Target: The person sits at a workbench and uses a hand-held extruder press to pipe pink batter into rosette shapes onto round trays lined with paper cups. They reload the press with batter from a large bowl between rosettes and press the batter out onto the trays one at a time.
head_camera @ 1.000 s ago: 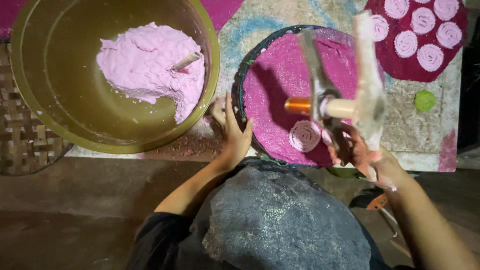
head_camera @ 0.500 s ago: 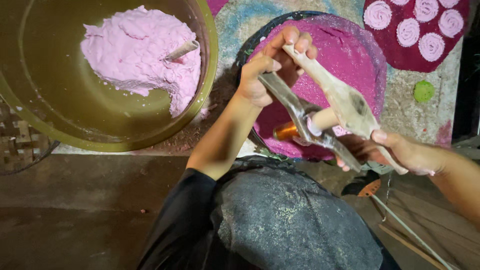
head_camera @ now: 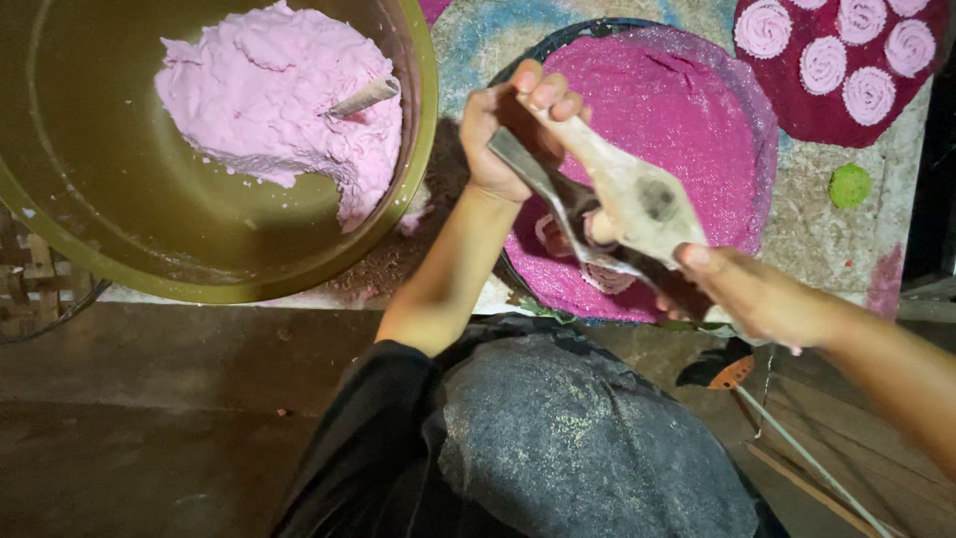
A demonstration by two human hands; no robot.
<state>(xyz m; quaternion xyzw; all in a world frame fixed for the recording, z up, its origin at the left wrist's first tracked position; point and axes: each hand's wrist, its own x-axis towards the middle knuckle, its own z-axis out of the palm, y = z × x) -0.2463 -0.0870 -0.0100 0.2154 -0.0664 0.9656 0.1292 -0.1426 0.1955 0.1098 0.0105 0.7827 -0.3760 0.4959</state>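
The left hand (head_camera: 513,125) is raised over the near-left rim of the round pink tray (head_camera: 697,110), fingers curled tight around the far ends of the hinged press (head_camera: 617,214). The right hand (head_camera: 757,299) grips the near end of the same tool, thumb laid flat on top of the wooden paddle. The press is a two-part device — one grey metal bar on the left and one pale wooden paddle with a dark spot on the right — and it slants from far left to near right, above the tray. Both hands are clenched on it; neither is free.

Under the press, on the near part of the tray, lies a pale pink coil (head_camera: 607,279) of dough, partly hidden by the tool. The tray surface is a coarse magenta mesh.

To the left stands a large brass-coloured bowl (head_camera: 119,239) holding a mound of pink dough (head_camera: 269,100); a small metal scoop (head_camera: 363,97) is stuck in the mound at its right side. At far right a second dark-red tray (head_camera: 787,110) carries several finished pink coils (head_camera: 822,65), set well apart from each other. A small green disc (head_camera: 849,184) rests on the mottled mat (head_camera: 827,249) — just near of that tray.

The person's grey-clad knee (head_camera: 588,438) fills the near centre of the view.
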